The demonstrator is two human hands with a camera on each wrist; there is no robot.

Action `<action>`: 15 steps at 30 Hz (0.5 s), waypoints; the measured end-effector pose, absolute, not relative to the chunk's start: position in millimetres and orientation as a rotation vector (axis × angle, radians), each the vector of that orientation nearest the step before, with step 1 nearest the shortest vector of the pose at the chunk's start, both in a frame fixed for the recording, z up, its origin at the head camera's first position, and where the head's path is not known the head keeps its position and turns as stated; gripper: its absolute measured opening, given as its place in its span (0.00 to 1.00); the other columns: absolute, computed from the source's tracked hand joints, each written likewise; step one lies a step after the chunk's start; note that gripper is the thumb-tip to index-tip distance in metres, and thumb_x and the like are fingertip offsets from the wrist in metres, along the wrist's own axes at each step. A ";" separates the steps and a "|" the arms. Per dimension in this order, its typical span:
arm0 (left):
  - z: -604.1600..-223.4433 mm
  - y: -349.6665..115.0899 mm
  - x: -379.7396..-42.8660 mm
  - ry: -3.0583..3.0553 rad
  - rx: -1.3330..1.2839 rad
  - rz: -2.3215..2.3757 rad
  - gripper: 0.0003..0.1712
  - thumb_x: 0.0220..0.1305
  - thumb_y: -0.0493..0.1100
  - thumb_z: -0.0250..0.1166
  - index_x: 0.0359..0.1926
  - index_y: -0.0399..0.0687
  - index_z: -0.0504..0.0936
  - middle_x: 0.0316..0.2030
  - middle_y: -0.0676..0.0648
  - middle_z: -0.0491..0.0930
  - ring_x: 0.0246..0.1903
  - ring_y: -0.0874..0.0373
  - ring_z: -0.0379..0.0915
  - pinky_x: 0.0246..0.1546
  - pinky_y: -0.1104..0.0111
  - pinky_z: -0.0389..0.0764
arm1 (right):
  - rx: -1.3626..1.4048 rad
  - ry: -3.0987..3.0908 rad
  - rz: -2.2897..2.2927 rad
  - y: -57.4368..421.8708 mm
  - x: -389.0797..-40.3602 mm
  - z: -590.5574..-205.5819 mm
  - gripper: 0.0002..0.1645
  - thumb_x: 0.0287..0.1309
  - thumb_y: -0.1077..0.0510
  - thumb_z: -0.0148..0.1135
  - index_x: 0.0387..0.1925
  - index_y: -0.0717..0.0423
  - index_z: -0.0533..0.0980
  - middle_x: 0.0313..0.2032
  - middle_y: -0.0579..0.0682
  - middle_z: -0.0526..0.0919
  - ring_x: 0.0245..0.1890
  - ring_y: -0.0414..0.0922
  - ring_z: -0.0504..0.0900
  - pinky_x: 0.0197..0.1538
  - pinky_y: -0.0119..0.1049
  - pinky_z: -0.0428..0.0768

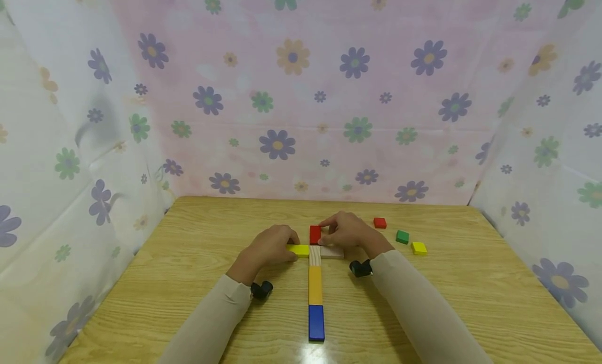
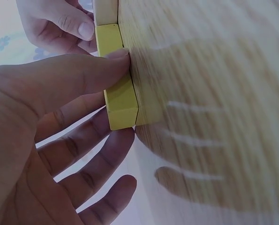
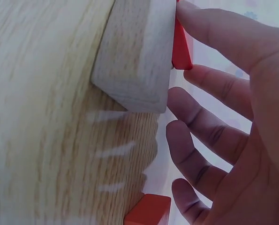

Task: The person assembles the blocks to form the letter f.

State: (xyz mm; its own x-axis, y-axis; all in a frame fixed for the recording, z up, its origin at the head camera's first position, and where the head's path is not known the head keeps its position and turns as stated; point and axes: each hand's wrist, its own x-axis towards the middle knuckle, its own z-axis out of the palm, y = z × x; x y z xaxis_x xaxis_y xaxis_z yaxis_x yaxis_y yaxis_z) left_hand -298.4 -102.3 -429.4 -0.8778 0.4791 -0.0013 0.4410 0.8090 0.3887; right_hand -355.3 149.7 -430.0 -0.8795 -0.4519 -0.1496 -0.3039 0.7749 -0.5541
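Note:
In the head view, wooden blocks lie in a cross on the table. A blue block [image 1: 316, 322], an orange block [image 1: 315, 285] and a striped pale block [image 1: 314, 255] run away from me in one line, with a red block [image 1: 315, 235] at the far end. My left hand [image 1: 270, 245] pinches the yellow block [image 2: 120, 96] on the left arm between thumb and fingers. With thumb and index finger, my right hand [image 1: 347, 231] holds the red block by its right side. Just below that hand lies a greyish wooden block [image 3: 134, 61], the right arm of the cross.
Off to the right lie a small red block [image 1: 380, 223], a green block [image 1: 402, 237] and a small yellow block [image 1: 419, 248]. Flowered cloth [image 1: 324, 92] hangs behind and at both sides of the wooden table [image 1: 197, 223].

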 end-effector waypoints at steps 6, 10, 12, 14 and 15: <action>-429.9 -101.9 -298.8 2.891 0.731 0.572 0.14 0.57 0.46 0.80 0.44 0.51 0.89 0.42 0.54 0.85 0.41 0.60 0.77 0.47 0.62 0.81 | -0.600 2.712 -0.772 148.8 -355.4 -433.4 0.30 0.61 0.39 0.73 0.63 0.41 0.82 0.43 0.43 0.87 0.39 0.41 0.82 0.40 0.38 0.82; -430.1 -101.9 -299.0 2.889 0.732 0.576 0.13 0.58 0.46 0.79 0.44 0.52 0.90 0.42 0.54 0.84 0.41 0.60 0.77 0.47 0.62 0.81 | -0.584 2.736 -0.772 147.3 -354.8 -435.6 0.29 0.63 0.40 0.71 0.63 0.41 0.82 0.42 0.44 0.88 0.37 0.41 0.83 0.38 0.38 0.82; -429.7 -102.0 -298.9 2.889 0.730 0.582 0.13 0.58 0.46 0.79 0.44 0.52 0.90 0.42 0.54 0.84 0.40 0.60 0.77 0.47 0.62 0.81 | -0.563 2.738 -0.774 146.6 -354.2 -435.9 0.28 0.63 0.41 0.71 0.63 0.40 0.81 0.42 0.44 0.88 0.37 0.41 0.83 0.39 0.38 0.82; -429.0 -102.0 -298.7 2.888 0.725 0.586 0.13 0.58 0.45 0.79 0.44 0.52 0.90 0.42 0.54 0.84 0.40 0.60 0.77 0.46 0.62 0.81 | -0.546 2.739 -0.774 146.1 -354.1 -436.2 0.28 0.63 0.40 0.72 0.63 0.39 0.81 0.44 0.44 0.88 0.39 0.41 0.83 0.40 0.38 0.83; -428.8 -102.0 -298.7 2.888 0.722 0.586 0.13 0.57 0.45 0.79 0.44 0.52 0.90 0.42 0.54 0.84 0.40 0.60 0.77 0.46 0.61 0.81 | -0.538 2.737 -0.777 145.9 -353.9 -436.1 0.28 0.62 0.40 0.72 0.63 0.38 0.81 0.45 0.44 0.87 0.39 0.41 0.83 0.41 0.38 0.83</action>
State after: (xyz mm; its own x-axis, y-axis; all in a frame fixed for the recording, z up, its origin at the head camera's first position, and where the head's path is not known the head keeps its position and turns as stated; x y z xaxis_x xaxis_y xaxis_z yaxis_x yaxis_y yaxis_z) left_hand -298.7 -102.0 -428.8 -0.8812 0.4726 -0.0107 0.4311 0.8126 0.3922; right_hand -353.9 145.9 -436.1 -0.9018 -0.4115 -0.1318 -0.2809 0.7900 -0.5450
